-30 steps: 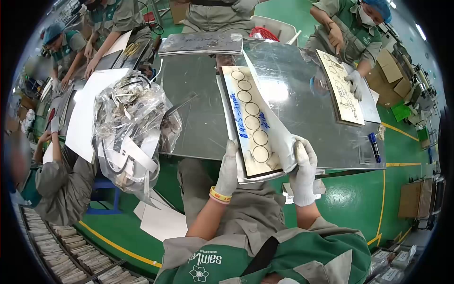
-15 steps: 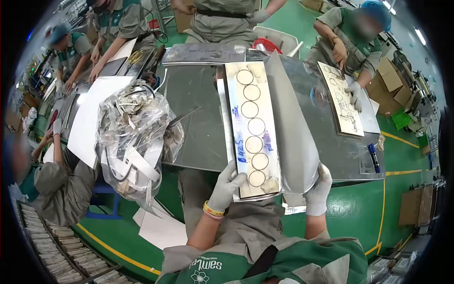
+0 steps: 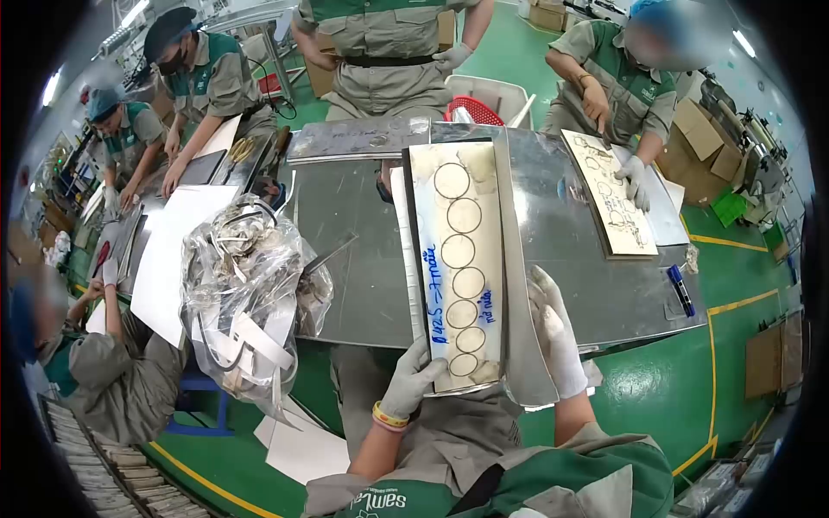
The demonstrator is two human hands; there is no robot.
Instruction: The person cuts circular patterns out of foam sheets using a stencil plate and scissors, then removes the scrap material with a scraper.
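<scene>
Ringed board (image 3: 458, 268) now down flat on the worktop (image 3: 354, 250), no longer tilted, grey cover sheet (image 3: 515, 259) laid aside, right hand (image 3: 557, 337) spread flat on it

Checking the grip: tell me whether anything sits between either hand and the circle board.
Left hand grips the board at its near end directly. Right hand rests on the grey sheet beside it, not the board.

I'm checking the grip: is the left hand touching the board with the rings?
Touching. The head view shows the left hand with its gloved fingers curled over the lower left corner of the board, with no gap between them.
</scene>
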